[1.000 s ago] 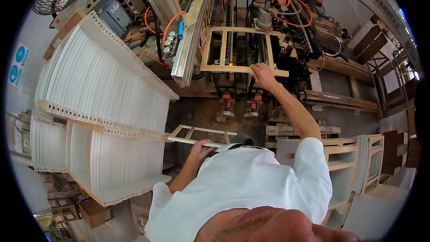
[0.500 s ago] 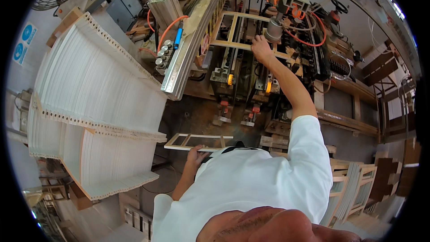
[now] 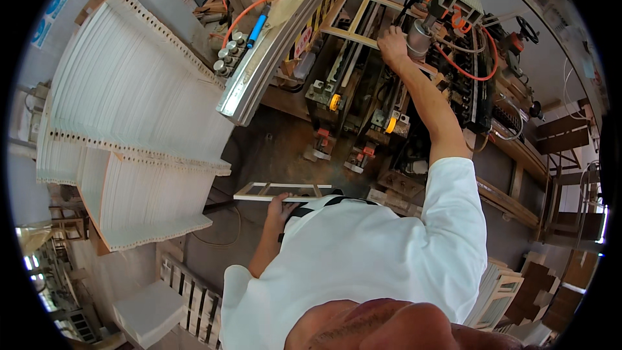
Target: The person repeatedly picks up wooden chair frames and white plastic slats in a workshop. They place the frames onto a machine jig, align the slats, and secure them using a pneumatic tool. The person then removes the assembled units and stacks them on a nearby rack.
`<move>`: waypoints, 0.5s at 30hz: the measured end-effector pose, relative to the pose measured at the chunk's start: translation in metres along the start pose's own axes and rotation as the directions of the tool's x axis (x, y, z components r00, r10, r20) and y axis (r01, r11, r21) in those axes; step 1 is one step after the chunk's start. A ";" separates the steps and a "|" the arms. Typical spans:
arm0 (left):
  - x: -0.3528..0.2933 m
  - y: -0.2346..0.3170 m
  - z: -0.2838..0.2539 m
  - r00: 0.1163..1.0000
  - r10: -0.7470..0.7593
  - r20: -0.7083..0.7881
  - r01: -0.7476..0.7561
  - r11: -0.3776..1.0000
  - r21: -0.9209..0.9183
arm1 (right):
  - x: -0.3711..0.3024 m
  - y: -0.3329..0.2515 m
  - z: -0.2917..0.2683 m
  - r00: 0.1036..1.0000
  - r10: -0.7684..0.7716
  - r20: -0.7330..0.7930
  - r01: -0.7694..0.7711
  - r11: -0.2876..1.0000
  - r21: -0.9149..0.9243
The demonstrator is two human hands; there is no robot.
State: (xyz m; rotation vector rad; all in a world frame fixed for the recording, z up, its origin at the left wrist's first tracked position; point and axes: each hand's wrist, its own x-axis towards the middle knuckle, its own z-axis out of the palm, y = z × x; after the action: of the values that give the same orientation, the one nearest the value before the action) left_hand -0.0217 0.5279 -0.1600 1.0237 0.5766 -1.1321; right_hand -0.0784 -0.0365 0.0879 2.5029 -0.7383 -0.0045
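A pale wooden frame with a crossbar lies on the machine ahead, its far right part hidden behind a grey metal cylinder. My right hand reaches out to the near rail of this frame, just left of the cylinder, with its fingers bent over the wood. Low at my left side, my left hand grips a second wooden frame, slim and with crossbars, held close against my waist. Part of that frame is hidden by my shirt.
Tall stacks of white panels with hole-lined edges stand on the left. A metal beam carrying several knobs and a blue marker juts toward me. Orange hoses loop around the machine. More frames lean behind at right.
The whole view has shifted and turned a little. My right hand stays on the frame in the machine, and my left hand keeps its hold on the other frame.
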 end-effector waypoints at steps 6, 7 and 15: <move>-0.015 -0.002 0.028 0.998 0.029 0.059 -0.033 0.996 0.079 | 0.005 0.000 -0.010 0.995 0.039 0.091 -0.035 0.999 -0.039; -0.018 -0.002 0.030 0.996 0.042 0.073 -0.049 0.994 0.096 | 0.007 0.001 -0.011 0.994 0.039 0.105 -0.035 0.998 -0.044; -0.061 0.001 0.068 0.979 0.202 0.031 -0.204 0.961 0.187 | 0.006 0.003 -0.009 0.994 0.042 0.101 -0.040 0.999 -0.025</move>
State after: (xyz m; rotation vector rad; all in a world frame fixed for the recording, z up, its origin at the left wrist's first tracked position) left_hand -0.0500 0.4957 -0.0791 1.2104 0.3488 -1.0232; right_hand -0.0734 -0.0374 0.0983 2.4805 -0.8259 -0.1255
